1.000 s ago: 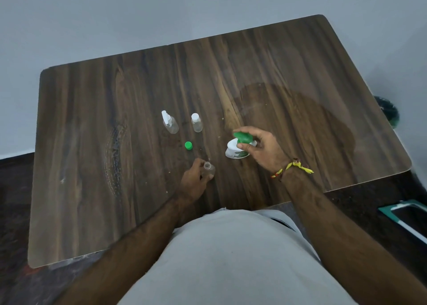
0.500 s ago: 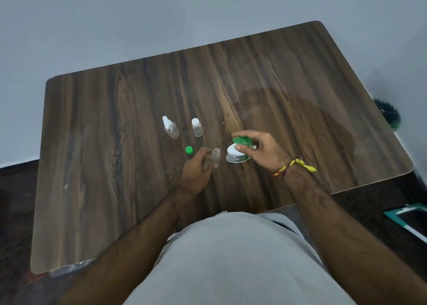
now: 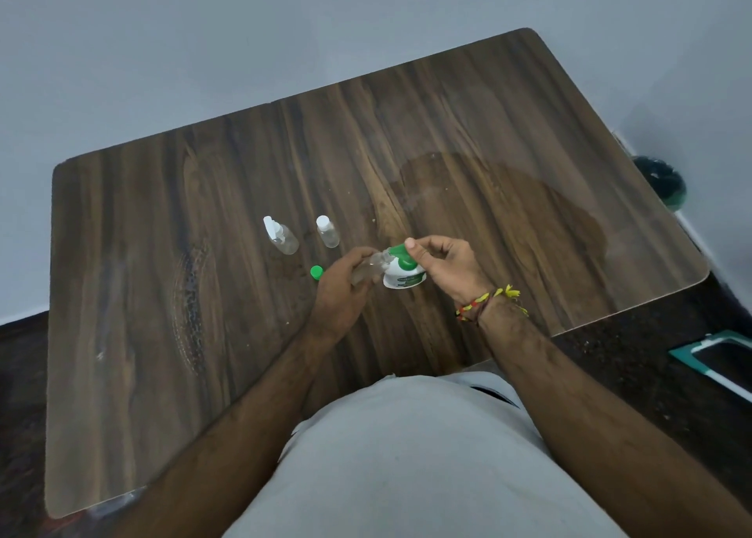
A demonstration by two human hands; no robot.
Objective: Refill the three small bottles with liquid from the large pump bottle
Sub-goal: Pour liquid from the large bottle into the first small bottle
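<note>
Clear plastic bottle point(image 3: 368, 268) meets rounded green pump point(image 3: 401, 254).

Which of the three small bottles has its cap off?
The small bottle gripped in the left hand, held at the pump bottle. The spray bottle and white-capped bottle stand closed.

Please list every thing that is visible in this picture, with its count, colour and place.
Large white pump bottle with green pump head: 1, white and green, table centre, under the right hand.
Small clear plastic bottle without cap: 1, transparent, held tilted, mouth at the pump spout.
Small clear spray bottle: 1, transparent, white top, standing behind the hands.
Small clear bottle with white cap: 1, transparent, right of the spray bottle.
Green screw cap: 1, green, on the table beside the left hand.
Dark wooden table: 1, brown.
Hands: left hand grips the capless bottle; right hand rests on the pump head.
</note>
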